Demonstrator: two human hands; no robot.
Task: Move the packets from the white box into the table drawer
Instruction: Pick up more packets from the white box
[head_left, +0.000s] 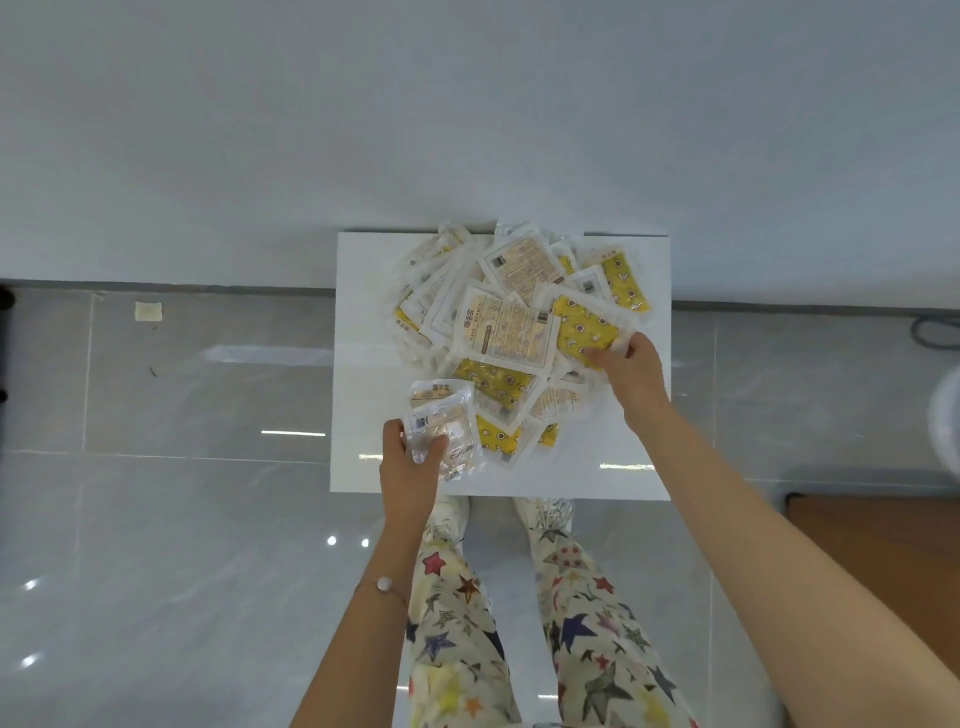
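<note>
A heap of several clear and yellow packets (511, 312) lies on a small white table (363, 364) against the wall. My left hand (408, 470) grips a small stack of clear packets (444, 426) at the table's near left. My right hand (631, 371) pinches the corner of a yellow packet (584, 327) at the heap's right side. No white box and no drawer can be seen.
Glossy grey floor tiles (182, 415) surround the table. My legs in star-print trousers (519, 623) stand just before its near edge. A wooden surface (883, 545) is at the right, and a cable (935, 332) lies by the wall.
</note>
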